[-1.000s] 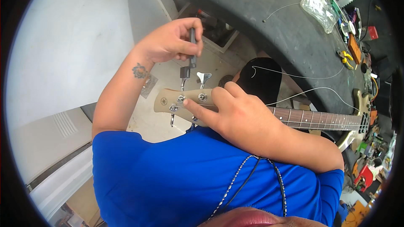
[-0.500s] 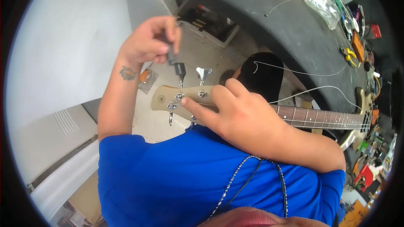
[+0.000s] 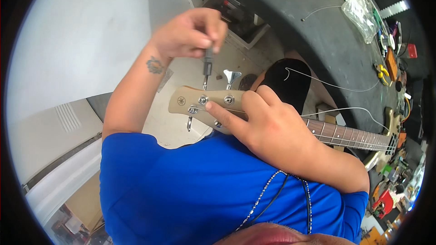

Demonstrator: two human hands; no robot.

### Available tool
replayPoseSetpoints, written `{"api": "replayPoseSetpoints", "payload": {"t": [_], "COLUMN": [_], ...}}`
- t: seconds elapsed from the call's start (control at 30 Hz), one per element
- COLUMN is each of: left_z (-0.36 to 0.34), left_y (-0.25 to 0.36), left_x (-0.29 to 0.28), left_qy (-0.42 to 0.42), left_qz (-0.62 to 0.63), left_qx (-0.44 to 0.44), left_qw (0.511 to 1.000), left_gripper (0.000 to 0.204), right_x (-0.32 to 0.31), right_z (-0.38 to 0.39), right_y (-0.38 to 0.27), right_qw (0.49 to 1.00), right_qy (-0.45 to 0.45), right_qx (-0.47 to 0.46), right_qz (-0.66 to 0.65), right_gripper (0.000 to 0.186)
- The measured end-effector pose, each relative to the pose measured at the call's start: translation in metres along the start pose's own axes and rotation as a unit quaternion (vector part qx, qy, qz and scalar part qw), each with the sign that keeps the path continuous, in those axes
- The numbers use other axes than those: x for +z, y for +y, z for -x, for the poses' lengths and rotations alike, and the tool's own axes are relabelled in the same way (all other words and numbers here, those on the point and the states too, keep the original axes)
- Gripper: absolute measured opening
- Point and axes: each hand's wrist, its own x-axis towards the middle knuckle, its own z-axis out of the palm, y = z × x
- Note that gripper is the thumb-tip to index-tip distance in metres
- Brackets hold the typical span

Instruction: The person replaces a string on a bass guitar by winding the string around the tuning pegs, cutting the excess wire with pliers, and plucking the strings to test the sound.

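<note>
My left hand (image 3: 195,34), slightly blurred, grips a grey string winder (image 3: 208,63) standing on a tuning key above the beige bass headstock (image 3: 176,104). A second, uncovered metal tuning key (image 3: 231,77) sticks up beside it. My right hand (image 3: 272,127) lies over the headstock with curled fingers, its index fingertip by a string post (image 3: 203,100). The fretted neck (image 3: 345,134) runs right to the guitar body. A loose string (image 3: 349,108) loops above the neck.
A curved dark bench (image 3: 318,18) holds a plastic bag (image 3: 356,16), yellow-handled pliers (image 3: 382,73), wires and assorted tools along the right. A white bin (image 3: 247,36) sits beneath it. A white panel (image 3: 81,36) stands left; a black padded seat (image 3: 290,95) is behind the guitar.
My left hand swung left with the winder, then back right and up. My right hand keeps its place on the headstock. The whole view has shifted slightly.
</note>
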Motion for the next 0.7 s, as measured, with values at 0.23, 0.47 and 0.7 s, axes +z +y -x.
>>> {"api": "replayPoseSetpoints", "payload": {"t": [0.23,0.47,0.7], "left_z": [0.007,-0.002,-0.013], "left_y": [-0.01,-0.01,-0.01], "left_x": [-0.024,0.003,0.009], "left_qy": [0.005,-0.018,0.047], "left_qz": [-0.156,0.019,-0.146], "left_qx": [-0.174,0.013,-0.181], "left_qw": [0.972,1.0,0.971], "left_gripper": [0.021,0.011,0.012], "right_x": [0.0,0.002,0.001], "right_z": [0.003,0.003,0.006], "right_y": [0.002,0.001,0.002], "right_qw": [1.0,1.0,1.0], "right_qy": [0.006,-0.005,0.005], "right_qx": [0.008,0.013,0.001], "right_qz": [-0.002,-0.027,-0.028], "right_gripper": [0.05,0.051,0.052]}}
